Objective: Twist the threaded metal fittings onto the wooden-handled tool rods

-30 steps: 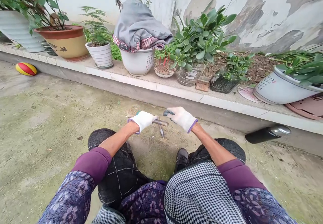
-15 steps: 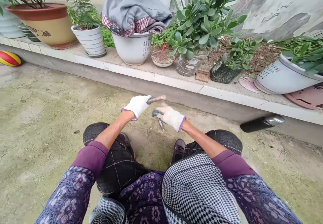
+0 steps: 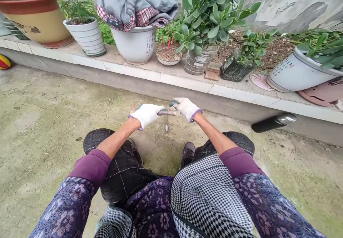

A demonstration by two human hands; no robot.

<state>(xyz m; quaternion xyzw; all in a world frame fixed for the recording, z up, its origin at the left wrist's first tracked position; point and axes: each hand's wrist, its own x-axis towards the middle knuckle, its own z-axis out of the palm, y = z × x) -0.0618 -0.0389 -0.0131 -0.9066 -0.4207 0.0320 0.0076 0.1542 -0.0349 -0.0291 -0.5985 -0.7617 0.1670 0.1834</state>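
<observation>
A short metal rod [image 3: 166, 112] sits level in the air between both knees, above the concrete ground [image 3: 48, 113]. The left hand [image 3: 146, 114], in a white glove, is closed around the rod's left end. The right hand [image 3: 185, 107], gloved too, curls its fingers at the rod's right end, with something dark and small in its grip. Both arms reach forward, bent a little. A thin metal tool [image 3: 166, 125] lies on the ground just below. Plant pots [image 3: 135, 45] line the ledge [image 3: 184, 82] behind.
</observation>
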